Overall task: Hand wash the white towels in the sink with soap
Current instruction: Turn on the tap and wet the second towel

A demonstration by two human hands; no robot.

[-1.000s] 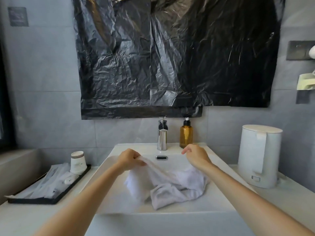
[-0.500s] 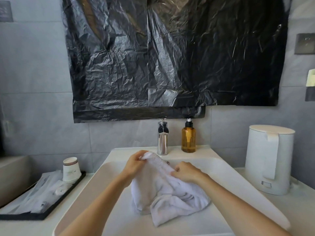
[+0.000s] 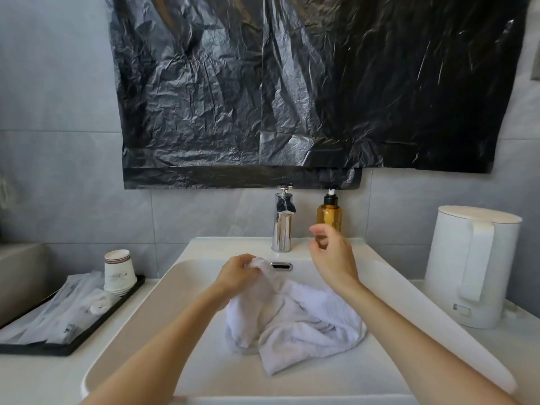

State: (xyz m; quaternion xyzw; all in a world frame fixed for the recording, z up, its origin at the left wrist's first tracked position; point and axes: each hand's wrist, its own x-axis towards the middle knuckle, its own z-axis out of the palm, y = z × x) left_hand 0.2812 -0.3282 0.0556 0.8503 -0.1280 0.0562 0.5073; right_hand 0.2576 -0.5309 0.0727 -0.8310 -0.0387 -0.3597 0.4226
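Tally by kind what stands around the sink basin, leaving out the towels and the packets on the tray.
Faucet: 1
Amber soap bottle: 1
White kettle: 1
Black tray: 1
Paper cup stack: 1
Total: 5

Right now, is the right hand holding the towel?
No; the right hand hovers above the towel, and only the left hand grips it.
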